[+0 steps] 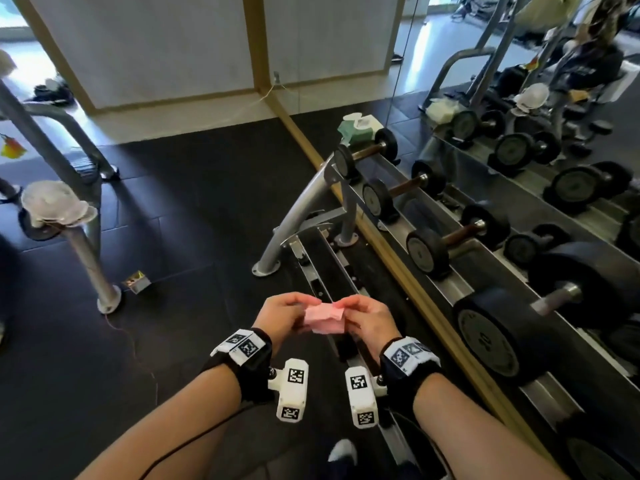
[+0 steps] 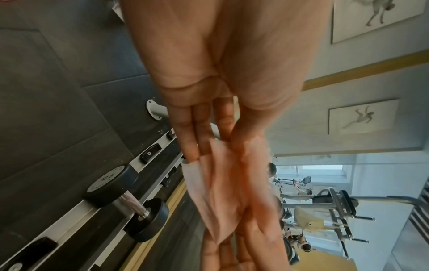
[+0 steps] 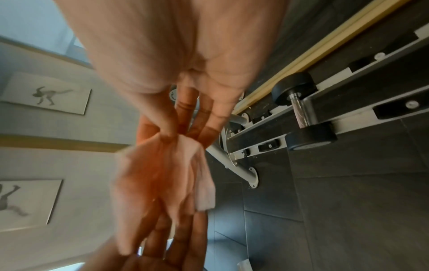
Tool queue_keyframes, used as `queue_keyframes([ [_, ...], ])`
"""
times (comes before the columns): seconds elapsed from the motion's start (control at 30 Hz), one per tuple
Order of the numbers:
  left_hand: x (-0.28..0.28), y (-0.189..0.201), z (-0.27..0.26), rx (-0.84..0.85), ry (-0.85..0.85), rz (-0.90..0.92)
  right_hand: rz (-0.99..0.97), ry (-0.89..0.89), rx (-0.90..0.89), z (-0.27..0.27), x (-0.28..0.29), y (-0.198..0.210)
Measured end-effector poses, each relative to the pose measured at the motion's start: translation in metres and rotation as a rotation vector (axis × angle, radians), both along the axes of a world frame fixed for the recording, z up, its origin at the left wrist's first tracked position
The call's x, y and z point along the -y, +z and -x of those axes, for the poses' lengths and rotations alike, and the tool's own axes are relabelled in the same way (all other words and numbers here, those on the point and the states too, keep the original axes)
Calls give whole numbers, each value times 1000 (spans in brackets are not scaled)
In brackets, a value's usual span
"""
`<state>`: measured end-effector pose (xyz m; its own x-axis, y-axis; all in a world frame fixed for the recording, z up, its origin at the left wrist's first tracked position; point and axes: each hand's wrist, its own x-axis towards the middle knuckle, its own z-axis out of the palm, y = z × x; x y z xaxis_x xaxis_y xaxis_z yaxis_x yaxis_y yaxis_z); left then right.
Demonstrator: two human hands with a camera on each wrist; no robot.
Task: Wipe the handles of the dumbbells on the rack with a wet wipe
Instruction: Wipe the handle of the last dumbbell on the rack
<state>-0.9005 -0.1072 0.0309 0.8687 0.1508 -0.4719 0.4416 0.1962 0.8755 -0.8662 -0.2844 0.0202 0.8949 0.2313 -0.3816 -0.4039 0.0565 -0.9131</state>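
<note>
Both hands hold a crumpled pink wet wipe (image 1: 325, 317) between them, low in the head view, above the rack's lower rail. My left hand (image 1: 282, 311) pinches its left side, my right hand (image 1: 363, 315) its right side. In the left wrist view thumb and fingers pinch the wipe (image 2: 223, 192); in the right wrist view the wipe (image 3: 162, 176) hangs from the fingertips. Dumbbells (image 1: 453, 237) with brown handles lie on the upper rack (image 1: 460, 289) to the right. A large dumbbell (image 1: 540, 313) with a metal handle is nearest.
A green wet-wipe pack (image 1: 360, 128) sits at the rack's far end. A mirror (image 1: 519, 81) backs the rack. Metal machine legs (image 1: 86, 258) stand to the left on the dark rubber floor (image 1: 190, 202). One dumbbell (image 2: 127, 205) lies on the lower rail.
</note>
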Motion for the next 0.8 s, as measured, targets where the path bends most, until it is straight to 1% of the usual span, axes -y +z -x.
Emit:
queue_keyframes([
  [0.07, 3, -5, -18, -30, -9, -12, 54, 15, -2, -16, 4, -7],
  [0.23, 13, -17, -57, -63, -6, 54, 158, 5, -21, -59, 11, -22],
  [0.37, 19, -36, -85, -63, -62, -32, 222, -34, -63, -85, 17, -32],
  [0.4, 21, -42, -90, -68, -59, -51, 213, -52, -89, -90, 18, -35],
  [0.47, 26, -54, -98, -72, -46, -73, 116, -82, -166, -97, 18, -44],
  [0.53, 30, -67, -106, -76, -43, -91, 55, -72, -247, -100, 18, -56],
  [0.6, 33, -82, -114, -85, -51, -97, 93, -17, -287, -103, 20, -70],
  [0.67, 36, -99, -122, -89, -67, -112, 146, 8, -284, -106, 24, -86],
  [0.8, 40, -143, -138, -71, -134, -167, 152, -50, -269, -112, 29, -126],
])
